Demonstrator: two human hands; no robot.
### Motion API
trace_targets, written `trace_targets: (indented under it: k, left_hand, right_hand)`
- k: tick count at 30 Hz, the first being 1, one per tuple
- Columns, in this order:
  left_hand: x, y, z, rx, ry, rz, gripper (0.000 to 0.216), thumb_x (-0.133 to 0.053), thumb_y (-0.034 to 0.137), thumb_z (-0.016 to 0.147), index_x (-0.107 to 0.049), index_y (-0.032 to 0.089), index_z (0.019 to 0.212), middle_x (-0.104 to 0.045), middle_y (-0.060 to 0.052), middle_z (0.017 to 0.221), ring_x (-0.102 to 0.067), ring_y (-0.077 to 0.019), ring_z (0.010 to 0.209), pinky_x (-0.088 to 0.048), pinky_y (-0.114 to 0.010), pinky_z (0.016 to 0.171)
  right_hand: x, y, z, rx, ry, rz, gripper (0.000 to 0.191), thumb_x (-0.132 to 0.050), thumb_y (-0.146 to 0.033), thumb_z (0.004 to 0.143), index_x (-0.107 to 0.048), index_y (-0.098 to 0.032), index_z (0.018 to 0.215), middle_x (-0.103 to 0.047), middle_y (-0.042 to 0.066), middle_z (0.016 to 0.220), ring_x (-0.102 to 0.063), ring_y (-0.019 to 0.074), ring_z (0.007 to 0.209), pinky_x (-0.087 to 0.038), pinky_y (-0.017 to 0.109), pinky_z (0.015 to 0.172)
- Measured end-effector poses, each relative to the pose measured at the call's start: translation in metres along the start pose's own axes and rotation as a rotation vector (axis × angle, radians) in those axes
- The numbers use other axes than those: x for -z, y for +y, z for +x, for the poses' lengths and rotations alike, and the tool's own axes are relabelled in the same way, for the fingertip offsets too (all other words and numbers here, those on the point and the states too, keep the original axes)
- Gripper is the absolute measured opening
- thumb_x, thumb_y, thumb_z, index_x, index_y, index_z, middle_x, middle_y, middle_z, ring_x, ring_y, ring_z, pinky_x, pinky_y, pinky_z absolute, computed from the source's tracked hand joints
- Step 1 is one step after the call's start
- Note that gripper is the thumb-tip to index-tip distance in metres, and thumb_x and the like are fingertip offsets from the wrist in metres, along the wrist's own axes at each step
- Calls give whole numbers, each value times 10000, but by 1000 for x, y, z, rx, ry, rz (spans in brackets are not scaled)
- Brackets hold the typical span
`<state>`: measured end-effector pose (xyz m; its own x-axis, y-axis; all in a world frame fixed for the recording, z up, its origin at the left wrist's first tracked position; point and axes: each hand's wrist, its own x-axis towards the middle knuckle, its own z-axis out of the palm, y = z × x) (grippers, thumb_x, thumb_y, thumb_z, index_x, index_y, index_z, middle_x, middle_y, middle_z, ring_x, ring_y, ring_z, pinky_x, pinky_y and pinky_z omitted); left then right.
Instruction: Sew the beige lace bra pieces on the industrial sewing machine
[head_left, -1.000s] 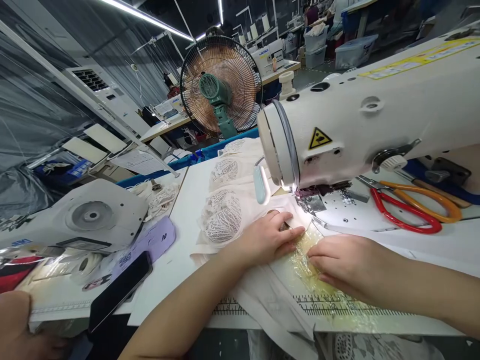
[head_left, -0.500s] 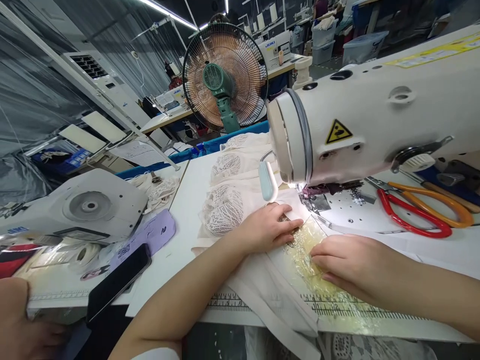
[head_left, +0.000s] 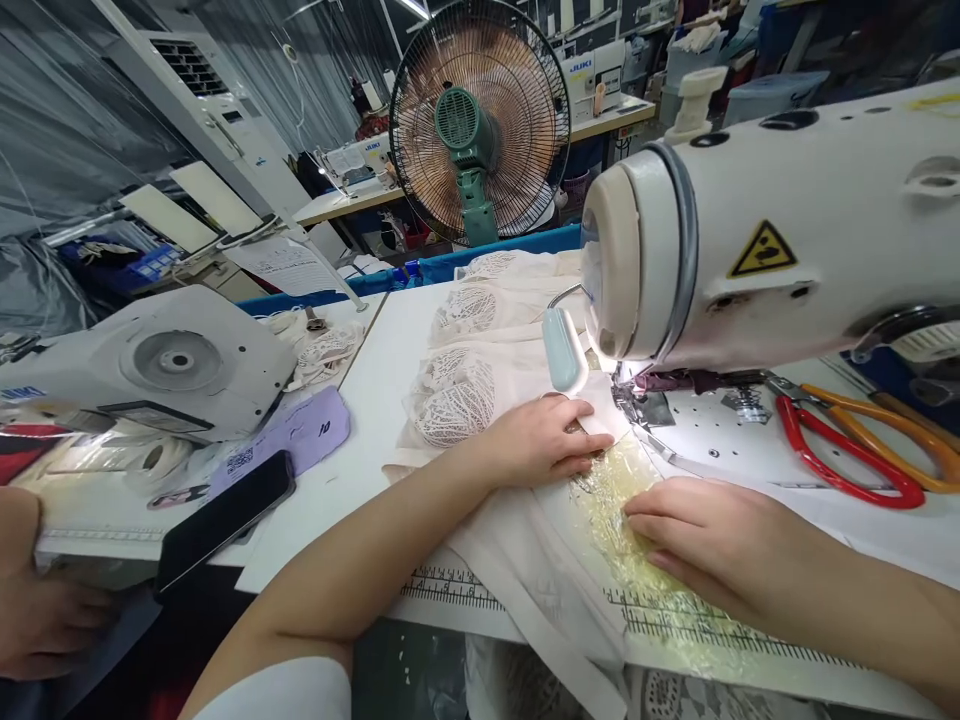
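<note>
My left hand (head_left: pixel 544 440) lies palm down on the pale, sheer fabric (head_left: pixel 525 540), its fingers stretched out and slightly apart just left of the sewing machine's lit needle area (head_left: pixel 628 392). To its right, my right hand (head_left: pixel 712 530) has its fingers pressed together, tips down at the yellowish shiny film (head_left: pixel 611 490) on the table. What those fingertips pinch, if anything, is hidden. Long strips of the fabric hang over the table's front edge. Lace-patterned cup pieces (head_left: pixel 454 400) lie in a row behind my left forearm.
Red-and-orange-handled scissors (head_left: pixel 847 455) lie on the right, under the machine head (head_left: pixel 720 260). On the left are a phone (head_left: pixel 225 520), a purple paper (head_left: pixel 319 425) and a second machine (head_left: pixel 180 360). Another person's hand (head_left: pixel 45 620) shows at lower left. A fan (head_left: pixel 480 120) stands behind.
The whole view has shifted, so the machine head appears farther right and the fan higher. Both hands stay nearly in place on the work.
</note>
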<state>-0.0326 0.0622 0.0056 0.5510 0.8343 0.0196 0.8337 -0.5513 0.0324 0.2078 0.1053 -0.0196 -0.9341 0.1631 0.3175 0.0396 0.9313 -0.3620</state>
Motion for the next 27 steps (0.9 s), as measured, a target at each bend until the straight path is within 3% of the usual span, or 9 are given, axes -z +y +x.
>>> trace_targets:
  k: [6,15,19,23,27]
  left_hand:
    - [3,-8,2,90,20,33,330,-470,379,916,-570,265,1209,-509,-111,1235,-508,-227,1059,-459,-357,853]
    - [-1,-24,13,136,-10,17,316,-475,383,915,-588,280,1191,-507,-83,1261,-495,-222,1113,-405,-372,941]
    - [-5,-20,12,126,11,75,315,-490,385,904,-600,254,1167,-515,-96,1270,-496,-238,1118,-404,-378,934]
    - [-3,-2,-14,205,40,155,311,-471,359,911,-590,207,1155,-472,-116,1329,-496,-246,1133,-422,-374,902]
    - [7,22,-71,437,51,238,385,-582,325,846,-544,155,1189,-477,-149,1323,-465,-274,1179,-402,-424,951]
  right_hand:
    - [3,-2,3,25,-71,26,279,-377,-171,888,-624,-214,1009,-661,78,913,-626,187,812,-519,314,710]
    - [10,0,-1,60,-107,4,253,-393,-195,901,-616,-204,1021,-660,89,1011,-643,186,850,-551,310,710]
    - [10,3,-2,72,-118,24,236,-413,-211,901,-605,-219,1039,-653,83,1048,-639,185,891,-552,305,747]
    - [11,9,0,92,-82,-1,231,-412,-202,910,-589,-225,1057,-657,73,1059,-634,181,926,-549,306,759]
    - [8,-9,5,104,24,-26,218,-425,-235,907,-601,-208,1033,-668,80,1005,-638,190,902,-553,315,736]
